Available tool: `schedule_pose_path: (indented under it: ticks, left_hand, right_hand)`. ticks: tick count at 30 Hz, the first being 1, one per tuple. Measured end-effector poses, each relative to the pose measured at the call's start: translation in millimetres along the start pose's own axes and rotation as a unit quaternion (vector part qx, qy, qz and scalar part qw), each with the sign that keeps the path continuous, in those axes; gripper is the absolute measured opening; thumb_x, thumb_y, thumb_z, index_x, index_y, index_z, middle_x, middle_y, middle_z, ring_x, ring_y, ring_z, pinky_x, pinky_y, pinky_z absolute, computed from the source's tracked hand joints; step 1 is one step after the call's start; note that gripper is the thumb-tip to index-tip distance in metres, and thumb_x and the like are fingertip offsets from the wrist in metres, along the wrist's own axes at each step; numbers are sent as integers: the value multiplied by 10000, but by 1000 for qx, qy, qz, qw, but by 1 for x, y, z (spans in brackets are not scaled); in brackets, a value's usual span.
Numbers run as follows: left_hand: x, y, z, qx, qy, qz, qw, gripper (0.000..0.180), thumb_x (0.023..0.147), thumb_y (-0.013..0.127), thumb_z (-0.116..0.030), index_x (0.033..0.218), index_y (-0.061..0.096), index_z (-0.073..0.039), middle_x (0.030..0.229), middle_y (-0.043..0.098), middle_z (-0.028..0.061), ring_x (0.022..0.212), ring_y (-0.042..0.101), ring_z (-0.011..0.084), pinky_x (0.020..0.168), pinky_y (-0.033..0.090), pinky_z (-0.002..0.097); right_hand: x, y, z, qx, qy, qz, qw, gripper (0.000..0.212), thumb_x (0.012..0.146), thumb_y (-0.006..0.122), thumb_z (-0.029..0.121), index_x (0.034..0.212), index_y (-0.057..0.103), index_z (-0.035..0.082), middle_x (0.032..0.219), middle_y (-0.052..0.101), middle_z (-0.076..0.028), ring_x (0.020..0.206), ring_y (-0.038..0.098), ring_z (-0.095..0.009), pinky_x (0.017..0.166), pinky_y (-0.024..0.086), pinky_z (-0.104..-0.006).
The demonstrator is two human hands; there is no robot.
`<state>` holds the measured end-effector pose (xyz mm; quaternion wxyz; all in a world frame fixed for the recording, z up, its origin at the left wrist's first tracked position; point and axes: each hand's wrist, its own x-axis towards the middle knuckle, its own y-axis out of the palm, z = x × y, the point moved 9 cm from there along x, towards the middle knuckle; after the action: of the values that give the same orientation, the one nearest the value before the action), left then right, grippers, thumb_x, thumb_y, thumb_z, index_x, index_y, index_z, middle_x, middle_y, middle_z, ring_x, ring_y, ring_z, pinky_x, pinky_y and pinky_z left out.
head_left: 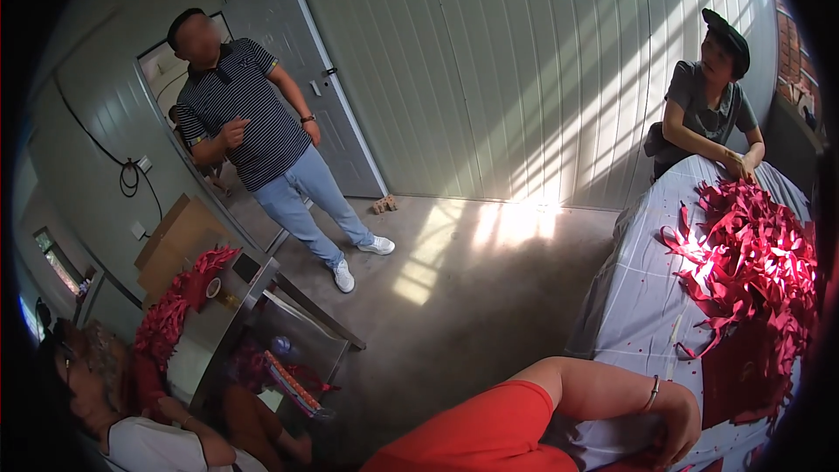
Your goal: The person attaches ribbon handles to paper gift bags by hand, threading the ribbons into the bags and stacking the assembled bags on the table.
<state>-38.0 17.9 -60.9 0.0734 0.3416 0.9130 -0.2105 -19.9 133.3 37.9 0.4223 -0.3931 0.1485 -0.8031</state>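
My left hand, with a bracelet at the wrist and a red sleeve higher up the arm, reaches over the cloth-covered table at the right. Its fingers bend downward and look closed near a dark red piece at the lower edge; what they hold, if anything, is hidden. Just beyond the hand lies a flat dark red sheet. Farther up the table, a big loose heap of red ribbon strips is partly lit by sun. My right hand is out of the picture.
A person in a striped shirt stands by the grey door. Another person leans on the table's far end. At lower left, someone in white sits by a second table with red strips. A chair stands nearby.
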Motion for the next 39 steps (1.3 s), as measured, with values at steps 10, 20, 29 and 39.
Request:
schedule_pose_path:
  ticks: [10, 20, 29, 39]
  left_hand:
    - [14, -5, 21, 6, -7, -5, 1000, 230, 828, 762, -257, 926, 719, -54, 730, 613, -2, 639, 528, 128, 590, 420, 296]
    - [13, -11, 36, 16, -18, -17, 1000, 261, 825, 774, -272, 961, 736, -53, 764, 634, -4, 675, 541, 126, 620, 429, 291]
    - [8, -10, 35, 23, -19, -11, 999, 292, 821, 785, -286, 994, 752, -52, 796, 653, -6, 708, 552, 123, 648, 437, 287]
    - [14, -6, 25, 13, 10, 1, 1000, 282, 826, 782, -291, 989, 762, -61, 794, 650, -14, 704, 548, 111, 636, 425, 282]
  right_hand:
    - [2, 1, 4, 8, 1, 1, 1000, 122, 842, 730, -33, 962, 713, -18, 837, 713, -135, 728, 684, -219, 692, 559, -309]
    - [2, 3, 4, 4, -3, 4, 1000, 115, 847, 726, -36, 961, 713, -27, 841, 713, -138, 735, 685, -215, 702, 564, -306]
    - [-3, 2, -1, 24, 10, 2, 1000, 111, 859, 720, -37, 971, 712, -33, 847, 715, -132, 746, 681, -193, 707, 568, -297]
    - [-6, 1, -18, 7, 14, 2, 1000, 115, 844, 728, -41, 958, 718, -29, 837, 716, -141, 749, 696, -220, 714, 568, -311]
